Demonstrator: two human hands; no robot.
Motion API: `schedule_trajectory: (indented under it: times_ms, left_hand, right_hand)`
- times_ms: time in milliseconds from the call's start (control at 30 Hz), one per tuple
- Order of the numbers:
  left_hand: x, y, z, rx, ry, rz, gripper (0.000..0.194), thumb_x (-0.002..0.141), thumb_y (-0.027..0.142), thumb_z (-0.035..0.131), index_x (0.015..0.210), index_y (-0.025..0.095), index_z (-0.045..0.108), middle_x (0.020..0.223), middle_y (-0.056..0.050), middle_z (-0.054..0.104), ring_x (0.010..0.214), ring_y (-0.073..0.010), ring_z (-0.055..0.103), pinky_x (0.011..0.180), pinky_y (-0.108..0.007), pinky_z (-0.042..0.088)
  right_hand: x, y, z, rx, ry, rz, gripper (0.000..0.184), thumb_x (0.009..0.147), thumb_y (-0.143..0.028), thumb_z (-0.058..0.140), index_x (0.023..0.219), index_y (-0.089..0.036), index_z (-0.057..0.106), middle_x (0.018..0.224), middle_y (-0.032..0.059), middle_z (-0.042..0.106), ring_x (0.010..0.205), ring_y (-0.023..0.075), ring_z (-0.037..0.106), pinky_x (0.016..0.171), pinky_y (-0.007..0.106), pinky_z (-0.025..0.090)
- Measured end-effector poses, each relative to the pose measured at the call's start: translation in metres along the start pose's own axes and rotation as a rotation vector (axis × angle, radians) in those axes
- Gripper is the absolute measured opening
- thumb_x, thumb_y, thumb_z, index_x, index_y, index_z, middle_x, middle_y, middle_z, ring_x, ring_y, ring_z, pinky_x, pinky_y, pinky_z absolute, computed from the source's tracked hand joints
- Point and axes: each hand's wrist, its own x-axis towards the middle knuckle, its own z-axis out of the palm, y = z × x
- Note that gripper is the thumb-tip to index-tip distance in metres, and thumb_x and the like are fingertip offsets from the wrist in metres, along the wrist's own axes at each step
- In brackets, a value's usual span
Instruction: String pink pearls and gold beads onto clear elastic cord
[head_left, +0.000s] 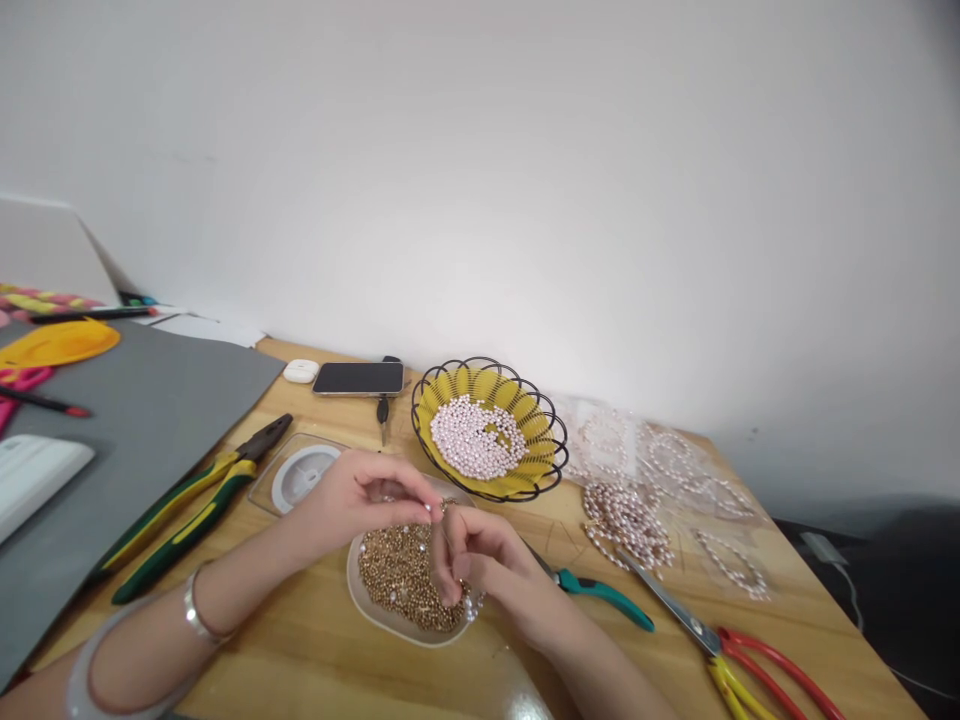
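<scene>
My left hand is closed in a pinch, with a small pale bead showing at the fingertips. Close against it, my right hand has its fingers curled shut around a strand of beads, partly hidden by the fingers; shiny beads peek out below. Both hands are held over a pale dish full of small gold beads, among which a few pearly ones lie. Just behind stands a yellow basket with a black wire rim, holding many pale pink beads.
Green-yellow pliers and a spool lie left. Behind are a phone, a key and a white case. Rightward lie teal-handled pliers, scissors, a bead-strand pile and bagged bracelets. A wall rises behind.
</scene>
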Motion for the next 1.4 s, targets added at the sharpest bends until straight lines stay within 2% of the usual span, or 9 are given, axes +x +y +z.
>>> schedule_trajectory:
  times_ms: [533, 767, 933, 1033, 1133, 1200, 1300, 1400]
  left_hand:
    - [-0.001, -0.0002, -0.0016, 0.099, -0.029, 0.02, 0.018, 0.08, 0.008, 0.075, 0.089, 0.023, 0.079, 0.082, 0.001, 0.08, 0.076, -0.0088, 0.073, 0.07, -0.014, 0.056]
    - [-0.002, -0.0068, -0.006, 0.289, -0.044, 0.167, 0.012, 0.081, 0.013, 0.077, 0.088, 0.023, 0.079, 0.08, -0.001, 0.076, 0.076, -0.0118, 0.067, 0.071, -0.022, 0.052]
    - [-0.0017, -0.0071, -0.0057, 0.401, -0.069, 0.064, 0.005, 0.081, 0.022, 0.077, 0.085, 0.02, 0.078, 0.074, -0.002, 0.072, 0.067, -0.0125, 0.061, 0.058, -0.022, 0.046]
    - [-0.0013, -0.0068, -0.0052, 0.381, -0.113, 0.054, 0.008, 0.081, 0.026, 0.077, 0.085, 0.02, 0.077, 0.074, -0.002, 0.071, 0.064, -0.0118, 0.059, 0.057, -0.022, 0.046]
    - [-0.0011, -0.0057, -0.0061, 0.321, -0.111, 0.086, 0.023, 0.082, 0.036, 0.077, 0.096, 0.019, 0.076, 0.08, -0.004, 0.073, 0.066, -0.0129, 0.061, 0.061, -0.023, 0.048]
    - [-0.0015, -0.004, -0.0071, 0.339, -0.086, 0.103, 0.03, 0.086, 0.042, 0.072, 0.103, 0.018, 0.073, 0.082, -0.004, 0.073, 0.068, -0.0141, 0.061, 0.061, -0.024, 0.048]
    - [-0.0016, -0.003, -0.0082, 0.539, -0.084, 0.096, 0.02, 0.095, 0.033, 0.059, 0.101, 0.018, 0.071, 0.081, -0.003, 0.072, 0.068, -0.0141, 0.061, 0.06, -0.024, 0.045]
    - [0.0, -0.008, -0.0094, 0.872, -0.138, 0.188, 0.014, 0.097, 0.021, 0.055, 0.094, 0.019, 0.068, 0.082, -0.002, 0.07, 0.076, -0.0166, 0.061, 0.072, -0.029, 0.044]
  right_hand:
    - [0.0017, -0.0028, 0.0, -0.049, 0.027, 0.018, 0.024, 0.085, -0.025, 0.067, 0.07, -0.019, 0.049, 0.064, -0.0012, 0.058, 0.058, 0.0125, 0.048, 0.061, 0.026, 0.034]
    - [0.001, -0.0017, -0.001, -0.053, 0.026, 0.009, 0.027, 0.085, -0.029, 0.069, 0.07, -0.019, 0.049, 0.064, -0.0016, 0.058, 0.059, 0.0126, 0.049, 0.061, 0.026, 0.035]
    - [0.0008, -0.003, -0.0007, -0.1, 0.042, 0.018, 0.032, 0.087, -0.038, 0.071, 0.071, -0.02, 0.05, 0.065, -0.0024, 0.058, 0.061, 0.0124, 0.049, 0.064, 0.026, 0.037]
    - [0.0001, -0.0046, 0.0015, -0.162, 0.059, 0.019, 0.032, 0.088, -0.042, 0.07, 0.075, -0.019, 0.053, 0.069, -0.0015, 0.059, 0.064, 0.013, 0.049, 0.066, 0.027, 0.038]
    - [-0.0005, -0.0055, 0.004, -0.217, 0.066, -0.022, 0.029, 0.091, -0.042, 0.068, 0.078, -0.019, 0.056, 0.076, 0.0003, 0.059, 0.072, 0.0148, 0.051, 0.07, 0.028, 0.039]
    - [-0.0005, -0.0058, 0.0047, -0.269, 0.081, -0.064, 0.026, 0.092, -0.041, 0.067, 0.081, -0.019, 0.059, 0.08, 0.0012, 0.058, 0.076, 0.0159, 0.052, 0.072, 0.03, 0.04]
    - [0.0, -0.006, 0.0033, -0.302, 0.117, -0.131, 0.024, 0.094, -0.041, 0.064, 0.083, -0.02, 0.059, 0.08, 0.0013, 0.058, 0.076, 0.0165, 0.052, 0.073, 0.03, 0.04]
    - [0.0004, -0.0055, 0.0001, -0.296, 0.151, -0.213, 0.023, 0.097, -0.039, 0.061, 0.083, -0.02, 0.058, 0.079, 0.0013, 0.058, 0.075, 0.0162, 0.052, 0.072, 0.03, 0.039]
